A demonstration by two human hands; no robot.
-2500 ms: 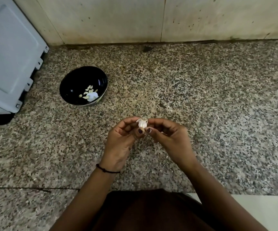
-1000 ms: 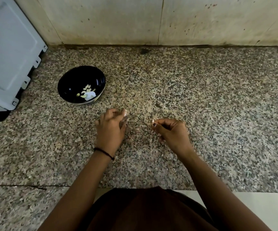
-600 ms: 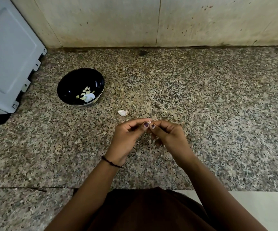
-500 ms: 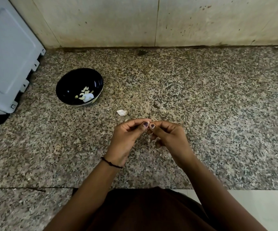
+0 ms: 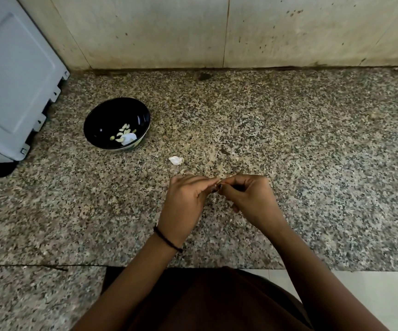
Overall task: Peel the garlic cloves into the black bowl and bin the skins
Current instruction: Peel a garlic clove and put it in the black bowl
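Left hand (image 5: 188,201) and right hand (image 5: 250,199) both pinch a small garlic clove (image 5: 220,180).

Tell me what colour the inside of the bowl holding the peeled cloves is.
Glossy black; the bowl shows best in the head view.

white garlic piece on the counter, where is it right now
Head view: the white garlic piece lies on the granite counter, just right of and nearer than the black bowl, beyond the left hand.

Speckled granite counter (image 5: 312,139), stained cream wall (image 5: 169,32) behind, pale box (image 5: 14,80) (appliance?) far L.
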